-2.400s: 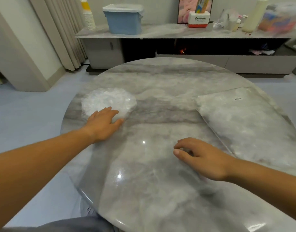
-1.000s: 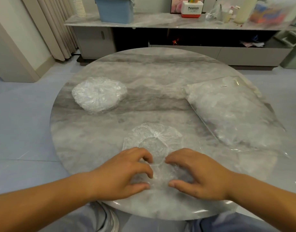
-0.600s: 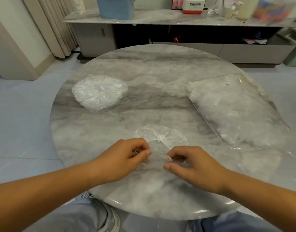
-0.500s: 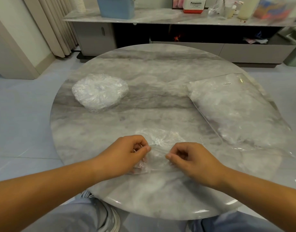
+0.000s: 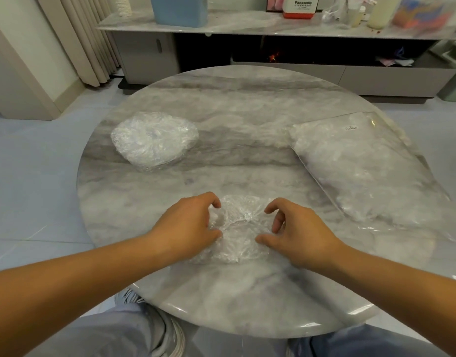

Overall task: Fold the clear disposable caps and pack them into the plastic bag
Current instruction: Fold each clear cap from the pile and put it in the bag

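One crumpled clear cap (image 5: 241, 228) lies on the round marble table (image 5: 247, 119) near its front edge, doubled over on itself. My left hand (image 5: 188, 228) grips the cap's left side, thumb underneath and fingers curled over. My right hand (image 5: 296, 235) grips its right side the same way. At the left of the table sits a stack of clear caps (image 5: 154, 139). The clear plastic bag (image 5: 363, 166) lies flat at the right, with several caps inside.
Beyond the table runs a low marble-topped cabinet (image 5: 247, 27) carrying a blue bin (image 5: 180, 9), a Panasonic box (image 5: 299, 7) and bottles. Curtains (image 5: 87, 39) hang at the back left. My knees and a shoe (image 5: 170, 336) are under the table's front edge.
My left hand drew one cap from the stack to the front of the table. Both hands then pinched its near edge and turned it over, so the cap is now doubled between them.
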The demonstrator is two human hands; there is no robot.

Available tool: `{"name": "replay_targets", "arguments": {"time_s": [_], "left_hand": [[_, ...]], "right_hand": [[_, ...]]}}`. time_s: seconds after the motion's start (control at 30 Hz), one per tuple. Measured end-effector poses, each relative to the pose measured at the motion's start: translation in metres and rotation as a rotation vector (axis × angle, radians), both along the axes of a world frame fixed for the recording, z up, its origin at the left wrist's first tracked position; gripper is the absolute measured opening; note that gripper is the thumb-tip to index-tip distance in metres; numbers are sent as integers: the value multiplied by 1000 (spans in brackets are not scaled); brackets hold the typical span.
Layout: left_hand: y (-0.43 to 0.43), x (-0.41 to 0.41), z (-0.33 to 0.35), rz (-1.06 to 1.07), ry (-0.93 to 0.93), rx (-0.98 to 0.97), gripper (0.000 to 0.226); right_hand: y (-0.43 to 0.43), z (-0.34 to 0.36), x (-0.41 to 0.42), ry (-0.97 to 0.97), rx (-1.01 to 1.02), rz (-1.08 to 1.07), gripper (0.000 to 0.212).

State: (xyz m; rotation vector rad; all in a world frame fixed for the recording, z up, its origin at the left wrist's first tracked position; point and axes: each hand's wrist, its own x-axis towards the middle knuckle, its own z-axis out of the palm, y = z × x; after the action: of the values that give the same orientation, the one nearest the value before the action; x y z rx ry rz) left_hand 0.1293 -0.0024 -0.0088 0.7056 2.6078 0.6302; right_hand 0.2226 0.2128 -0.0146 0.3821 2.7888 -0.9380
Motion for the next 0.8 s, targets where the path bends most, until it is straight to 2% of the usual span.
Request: {"name": "replay_targets", "arguments": {"time_s": [0.1,0.23,0.3,0.37,0.47,0.5,0.6,0.67,0.8], "left_hand": [[12,-2,9,159,-258,191,72],[22,1,12,369,-688,483,100],[22,1,11,422,-815,537,97],[20,-2,9,457,-911,565,82],[15,-6,7,475,-993,610,35],[14,-6,6,478,-1008,627,27],[11,-6,6,488,-1053,683,24],[9,-5,7,499,-1079,712,24],[6,-6,7,428,-978,671,24]], "right_hand": [[0,5,-10,80,-149,-121,44],[-2,11,-25,28,-594,-320,55],[-3,15,-28,-90,-814,-414,67],[-2,17,-30,-198,-914,-446,70],[4,16,-31,-254,-903,-415,45],[5,16,-31,-257,-907,-404,37],[4,17,-26,-204,-910,-364,29],[3,18,-20,-131,-840,-282,27],[1,19,-4,-39,-674,-130,32]]}}
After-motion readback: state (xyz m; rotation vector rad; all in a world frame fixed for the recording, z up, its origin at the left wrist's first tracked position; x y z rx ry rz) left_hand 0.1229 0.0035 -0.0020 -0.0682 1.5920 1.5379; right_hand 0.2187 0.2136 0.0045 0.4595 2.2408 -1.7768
